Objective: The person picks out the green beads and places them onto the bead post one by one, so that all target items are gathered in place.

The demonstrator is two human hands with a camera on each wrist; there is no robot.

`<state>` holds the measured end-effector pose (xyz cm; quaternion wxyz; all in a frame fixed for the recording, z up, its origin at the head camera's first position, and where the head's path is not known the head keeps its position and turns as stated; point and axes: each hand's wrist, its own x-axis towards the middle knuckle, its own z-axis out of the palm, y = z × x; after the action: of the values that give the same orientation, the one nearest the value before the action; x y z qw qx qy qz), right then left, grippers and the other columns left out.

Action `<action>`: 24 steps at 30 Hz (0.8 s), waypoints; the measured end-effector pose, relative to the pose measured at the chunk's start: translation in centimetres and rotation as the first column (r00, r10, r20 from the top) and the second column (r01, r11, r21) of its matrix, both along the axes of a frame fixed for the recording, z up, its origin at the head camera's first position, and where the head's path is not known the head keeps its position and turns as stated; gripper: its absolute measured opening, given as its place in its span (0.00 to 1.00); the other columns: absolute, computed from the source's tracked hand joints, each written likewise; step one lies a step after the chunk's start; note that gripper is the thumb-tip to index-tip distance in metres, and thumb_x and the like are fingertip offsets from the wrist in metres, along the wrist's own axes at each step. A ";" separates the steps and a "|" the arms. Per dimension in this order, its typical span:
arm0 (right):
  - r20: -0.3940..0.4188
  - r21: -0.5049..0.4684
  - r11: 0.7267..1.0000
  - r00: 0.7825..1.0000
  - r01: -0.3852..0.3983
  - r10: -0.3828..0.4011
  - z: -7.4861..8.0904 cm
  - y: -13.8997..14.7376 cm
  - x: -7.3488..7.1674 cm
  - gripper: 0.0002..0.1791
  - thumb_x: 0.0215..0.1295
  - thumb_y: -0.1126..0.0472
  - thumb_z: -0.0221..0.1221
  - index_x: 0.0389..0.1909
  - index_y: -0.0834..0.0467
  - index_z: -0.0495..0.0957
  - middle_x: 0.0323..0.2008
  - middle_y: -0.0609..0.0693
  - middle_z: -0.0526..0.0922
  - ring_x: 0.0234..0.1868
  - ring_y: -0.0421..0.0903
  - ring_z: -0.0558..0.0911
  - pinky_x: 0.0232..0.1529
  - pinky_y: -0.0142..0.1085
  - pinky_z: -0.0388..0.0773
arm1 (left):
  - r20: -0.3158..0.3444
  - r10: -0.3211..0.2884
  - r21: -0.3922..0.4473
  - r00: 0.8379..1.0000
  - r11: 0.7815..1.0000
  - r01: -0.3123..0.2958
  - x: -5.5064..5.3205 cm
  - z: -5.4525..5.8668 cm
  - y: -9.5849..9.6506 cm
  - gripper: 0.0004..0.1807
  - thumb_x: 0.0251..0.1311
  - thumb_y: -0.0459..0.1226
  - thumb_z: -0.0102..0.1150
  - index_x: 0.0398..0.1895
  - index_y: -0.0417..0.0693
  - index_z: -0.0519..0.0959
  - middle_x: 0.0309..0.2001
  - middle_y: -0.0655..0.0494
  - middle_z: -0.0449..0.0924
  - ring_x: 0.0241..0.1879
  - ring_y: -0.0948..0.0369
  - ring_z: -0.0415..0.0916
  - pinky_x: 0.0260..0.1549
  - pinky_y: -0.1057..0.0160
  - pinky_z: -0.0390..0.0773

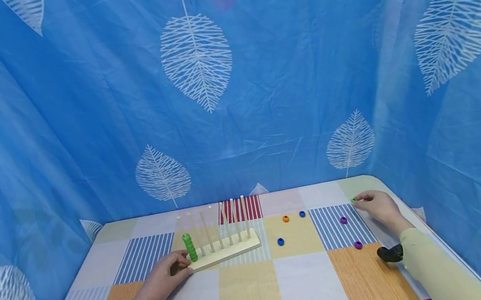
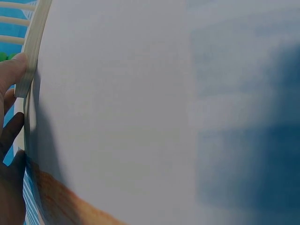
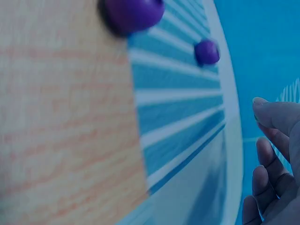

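Observation:
A wooden peg rack [image 1: 237, 249] with several upright pegs stands on the table, left of the middle. Green beads [image 1: 190, 248] are stacked on its leftmost peg. My left hand [image 1: 166, 274] grips the left end of the base, and the thumb [image 2: 13, 70] lies against that end in the left wrist view. Over at the far right, my right hand [image 1: 379, 208] pinches a green bead [image 1: 354, 200] between thumb and fingertips. Closest to this hand are a purple bead [image 1: 343, 220] and a second purple bead [image 1: 358, 245], both lying loose.
An orange bead [image 1: 285, 219], a blue bead [image 1: 302, 214] and another blue bead [image 1: 280, 242] lie between rack and right hand. A patchwork cloth [image 1: 248, 294] covers the table. Blue leaf-print curtains [image 1: 259, 90] surround its back and sides.

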<state>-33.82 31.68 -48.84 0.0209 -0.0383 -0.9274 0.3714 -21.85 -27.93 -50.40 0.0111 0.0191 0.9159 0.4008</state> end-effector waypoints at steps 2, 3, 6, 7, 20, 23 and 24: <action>-0.015 0.005 1.000 1.000 -0.026 0.026 0.5 -0.5 0.0 0.22 0.72 0.52 0.62 0.54 0.66 0.81 0.55 0.67 0.80 0.54 0.64 0.76 0.53 0.57 0.78 | 0.002 -0.001 0.001 1.000 1.000 0.001 0.0 0.0 0.0 0.08 0.62 0.41 0.72 0.38 0.57 0.81 0.64 0.48 0.77 0.68 0.42 0.68 0.68 0.36 0.63; -0.028 0.007 0.999 0.999 -0.040 0.040 0.9 -0.9 -0.1 0.21 0.72 0.52 0.63 0.53 0.65 0.81 0.54 0.66 0.80 0.54 0.63 0.77 0.53 0.56 0.78 | 0.004 -0.002 0.002 1.000 1.000 0.002 0.0 0.0 0.0 0.08 0.62 0.41 0.72 0.38 0.57 0.81 0.65 0.48 0.77 0.68 0.42 0.68 0.68 0.36 0.63; -0.068 0.010 0.996 0.994 -0.084 0.085 1.8 -2.1 -0.1 0.19 0.71 0.52 0.64 0.51 0.64 0.82 0.51 0.63 0.81 0.50 0.59 0.77 0.46 0.50 0.78 | 0.000 -0.012 0.002 1.000 1.000 0.012 0.1 0.1 0.0 0.08 0.62 0.41 0.72 0.38 0.57 0.80 0.64 0.47 0.77 0.68 0.41 0.68 0.68 0.35 0.63; -0.080 0.009 0.995 0.992 -0.100 0.101 2.0 -2.5 -0.2 0.18 0.71 0.52 0.64 0.50 0.63 0.83 0.50 0.62 0.81 0.48 0.58 0.77 0.44 0.48 0.78 | -0.003 -0.013 0.004 1.000 1.000 0.013 0.1 0.1 -0.1 0.08 0.62 0.41 0.72 0.38 0.57 0.80 0.64 0.47 0.77 0.68 0.41 0.68 0.68 0.36 0.62; -0.130 0.034 0.977 0.968 -0.211 0.214 4.6 -5.7 -0.3 0.16 0.68 0.52 0.67 0.49 0.59 0.85 0.45 0.55 0.82 0.43 0.53 0.77 0.36 0.40 0.76 | -0.009 -0.024 0.015 1.000 1.000 0.024 0.2 0.0 -0.1 0.07 0.63 0.39 0.71 0.38 0.56 0.80 0.64 0.46 0.78 0.68 0.40 0.68 0.68 0.35 0.62; -0.139 0.050 0.969 0.959 -0.242 0.247 5.6 -6.3 -0.2 0.16 0.69 0.51 0.66 0.49 0.58 0.85 0.44 0.55 0.81 0.41 0.53 0.76 0.33 0.40 0.75 | -0.014 -0.029 0.022 0.999 0.999 0.030 0.0 0.1 0.0 0.07 0.63 0.38 0.71 0.38 0.56 0.80 0.64 0.46 0.78 0.68 0.41 0.68 0.68 0.35 0.62; -0.141 0.051 0.967 0.957 -0.248 0.253 6.0 -6.5 -0.2 0.16 0.69 0.51 0.66 0.49 0.58 0.85 0.43 0.55 0.81 0.41 0.53 0.75 0.33 0.40 0.75 | -0.016 -0.032 0.023 0.999 0.999 0.033 0.0 0.1 0.0 0.07 0.63 0.38 0.71 0.38 0.56 0.80 0.64 0.46 0.78 0.68 0.41 0.68 0.68 0.35 0.62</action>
<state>-33.99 25.15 -42.84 0.0422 0.1070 -0.9268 0.3575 -21.87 -27.92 -50.29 0.0101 0.0374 0.9107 0.4112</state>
